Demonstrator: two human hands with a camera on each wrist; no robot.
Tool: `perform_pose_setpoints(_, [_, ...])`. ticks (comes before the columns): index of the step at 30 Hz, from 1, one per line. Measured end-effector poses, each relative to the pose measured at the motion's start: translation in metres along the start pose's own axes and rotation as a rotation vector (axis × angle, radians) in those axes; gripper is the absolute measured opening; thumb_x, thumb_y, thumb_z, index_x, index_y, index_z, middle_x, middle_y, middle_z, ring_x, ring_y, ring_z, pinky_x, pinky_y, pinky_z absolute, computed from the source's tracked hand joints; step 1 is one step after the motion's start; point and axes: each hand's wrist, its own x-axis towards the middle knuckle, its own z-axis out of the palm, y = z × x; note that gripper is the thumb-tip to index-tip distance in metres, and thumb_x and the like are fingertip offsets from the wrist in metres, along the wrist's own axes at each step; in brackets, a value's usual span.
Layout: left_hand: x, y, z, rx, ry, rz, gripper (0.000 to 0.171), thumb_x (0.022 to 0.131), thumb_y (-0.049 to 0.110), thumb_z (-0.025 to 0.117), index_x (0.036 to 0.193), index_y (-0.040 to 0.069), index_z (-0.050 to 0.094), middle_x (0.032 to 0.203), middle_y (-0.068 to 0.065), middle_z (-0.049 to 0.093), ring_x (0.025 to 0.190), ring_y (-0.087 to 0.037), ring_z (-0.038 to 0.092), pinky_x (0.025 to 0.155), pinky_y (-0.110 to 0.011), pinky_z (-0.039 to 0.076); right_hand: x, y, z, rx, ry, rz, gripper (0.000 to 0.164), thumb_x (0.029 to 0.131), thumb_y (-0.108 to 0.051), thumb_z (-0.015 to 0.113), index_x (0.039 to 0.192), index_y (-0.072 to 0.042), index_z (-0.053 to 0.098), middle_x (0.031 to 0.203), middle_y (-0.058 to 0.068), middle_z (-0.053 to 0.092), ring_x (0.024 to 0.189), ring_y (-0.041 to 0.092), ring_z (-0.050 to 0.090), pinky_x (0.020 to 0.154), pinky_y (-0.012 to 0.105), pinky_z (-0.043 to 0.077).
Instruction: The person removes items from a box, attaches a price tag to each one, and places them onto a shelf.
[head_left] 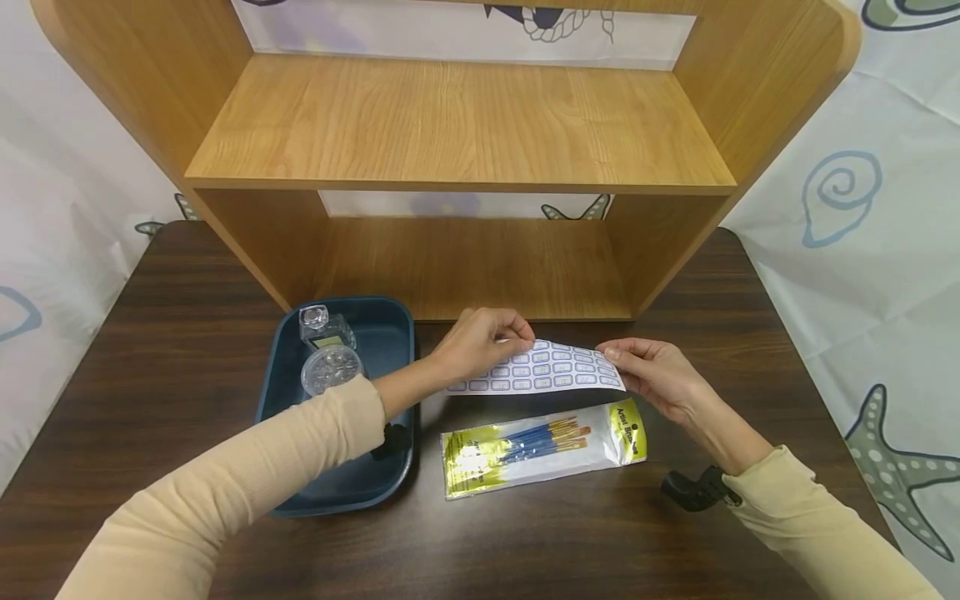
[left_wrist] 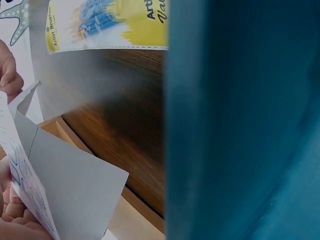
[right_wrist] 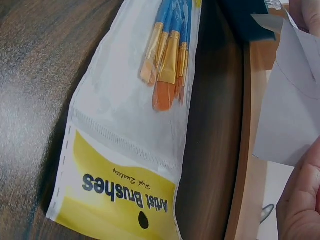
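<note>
A white sheet of labels (head_left: 551,372), printed with rows of blue-bordered boxes, is held up between both hands just in front of the shelf. My left hand (head_left: 480,343) pinches its upper edge toward the left. The right-hand edge is pinched between thumb and fingers of my right hand (head_left: 658,372). From the wrist views, the plain back of the sheet (left_wrist: 75,185) shows, with a crease line and a lifted flap at one corner. Below the sheet on the table lies a clear and yellow packet of artist brushes (head_left: 543,448), its blue-handled brushes (right_wrist: 167,65) visible inside.
To the left stands a dark blue tray (head_left: 386,333) holding a square glass bottle (head_left: 330,332) and a round clear container (head_left: 330,368); my left forearm crosses over it. A wooden shelf unit (head_left: 457,125) rises at the back of the dark wooden table (head_left: 525,550).
</note>
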Motion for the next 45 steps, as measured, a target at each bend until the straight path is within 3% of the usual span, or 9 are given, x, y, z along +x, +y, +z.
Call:
perform_pose_setpoints(7, [0.0,0.0,0.0,-0.005,-0.022,0.005,0.01,0.097,0.012,0.072,0.102,0.005,0.076,0.095,-0.008,0.078,0.081,-0.01,0.062,0.077,-0.021,0.046,0.001,0.002,0.001,-0.073,0.025,-0.003,0.03,0.102,-0.002,0.06,0.087,-0.023,0.076,0.088,-0.01,0.074,0.081,0.003,0.067,0.071,0.016,0.057])
perform_pose_setpoints(14, [0.002,0.0,0.001,0.027,-0.033,0.019,0.018,0.088,0.015,0.083,0.1,0.005,0.075,0.091,-0.007,0.077,0.073,-0.008,0.055,0.067,-0.019,0.04,-0.001,0.0,0.002,-0.131,0.034,0.022,0.027,0.101,-0.001,0.061,0.088,-0.02,0.074,0.085,-0.008,0.071,0.078,0.004,0.066,0.071,0.015,0.058])
perform_pose_setpoints(24, [0.002,0.002,0.0,0.035,-0.033,0.01,0.016,0.087,0.011,0.083,0.1,0.004,0.075,0.089,-0.008,0.077,0.072,-0.008,0.057,0.066,-0.019,0.041,0.0,-0.005,0.004,-0.239,-0.009,0.012,0.008,0.102,-0.002,0.059,0.101,-0.002,0.068,0.087,-0.004,0.068,0.077,0.004,0.066,0.073,0.017,0.059])
perform_pose_setpoints(35, [0.0,0.002,-0.003,0.023,-0.039,-0.01,0.016,0.088,0.011,0.082,0.101,0.003,0.077,0.092,-0.008,0.079,0.074,-0.009,0.06,0.069,-0.02,0.042,0.0,-0.011,0.007,-0.382,-0.039,-0.059,0.016,0.104,-0.001,0.056,0.11,0.014,0.057,0.091,-0.003,0.063,0.084,0.003,0.064,0.078,0.019,0.06])
perform_pose_setpoints(45, [0.002,-0.003,0.003,0.032,0.001,-0.008,0.013,0.09,0.013,0.08,0.098,0.004,0.079,0.092,-0.008,0.08,0.071,-0.01,0.056,0.065,-0.02,0.038,0.001,-0.01,0.008,-0.437,-0.006,-0.081,0.016,0.103,0.0,0.056,0.109,0.015,0.058,0.089,-0.006,0.064,0.082,0.004,0.064,0.078,0.02,0.06])
